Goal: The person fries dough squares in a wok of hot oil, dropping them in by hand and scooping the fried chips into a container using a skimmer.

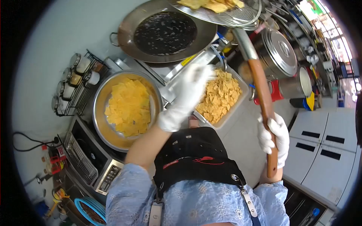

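Note:
My right hand [279, 137], in a white glove, is wrapped round the wooden handle [261, 86] of a large wire skimmer [211, 15]. Fried yellow pieces [217, 4] lie in the skimmer, at the upper right edge of a wok [128, 35] with dark, bubbling oil [166, 33]. My left hand [193, 84], also gloved, is raised in front of the wok; motion smears its fingers, so their state is unclear. Below and right of it stands a tub [222, 119] full of fried chips [220, 94]. To its left, a steel bowl [98, 107] holds flat yellow squares [128, 107].
An induction cooker [111, 175] sits under the bowl's front side. Spice jars [79, 64] stand on a black wire rack [77, 92] by the wall. At right are a lidded pot [281, 51], another pot [299, 84] and white cabinets [320, 150]. A blue basket [81, 205] is at lower left.

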Demonstrator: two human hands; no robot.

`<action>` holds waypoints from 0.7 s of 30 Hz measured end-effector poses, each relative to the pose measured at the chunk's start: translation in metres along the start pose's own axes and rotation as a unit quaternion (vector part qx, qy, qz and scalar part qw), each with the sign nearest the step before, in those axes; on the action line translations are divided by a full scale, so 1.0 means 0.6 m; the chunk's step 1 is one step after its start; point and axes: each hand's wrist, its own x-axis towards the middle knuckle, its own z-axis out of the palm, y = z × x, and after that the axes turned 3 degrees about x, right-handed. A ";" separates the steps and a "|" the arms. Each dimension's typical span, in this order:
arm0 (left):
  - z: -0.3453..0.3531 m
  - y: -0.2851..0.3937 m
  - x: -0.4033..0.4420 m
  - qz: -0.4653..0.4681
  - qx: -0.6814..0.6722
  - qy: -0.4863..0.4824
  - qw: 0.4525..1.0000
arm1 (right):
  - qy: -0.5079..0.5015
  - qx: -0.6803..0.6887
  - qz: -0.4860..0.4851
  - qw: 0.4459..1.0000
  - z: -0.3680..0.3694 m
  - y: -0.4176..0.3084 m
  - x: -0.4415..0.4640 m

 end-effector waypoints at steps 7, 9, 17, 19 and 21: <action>-0.256 -0.129 -0.102 0.042 0.316 0.297 0.900 | 0.150 -0.071 -0.014 0.986 -0.138 0.043 -0.122; -0.323 -0.175 -0.144 0.008 0.421 0.319 0.849 | 0.222 -0.128 0.042 0.966 -0.170 0.066 -0.127; -0.389 -0.253 -0.215 -0.134 0.601 0.256 0.745 | 0.245 -0.251 0.186 0.918 -0.353 0.262 -0.037; -0.391 -0.256 -0.218 -0.171 0.636 0.219 0.720 | 0.234 -0.263 0.202 0.914 -0.387 0.308 -0.012; -0.400 -0.260 -0.223 -0.181 0.635 0.210 0.721 | 0.240 -0.332 0.214 0.887 -0.414 0.355 0.008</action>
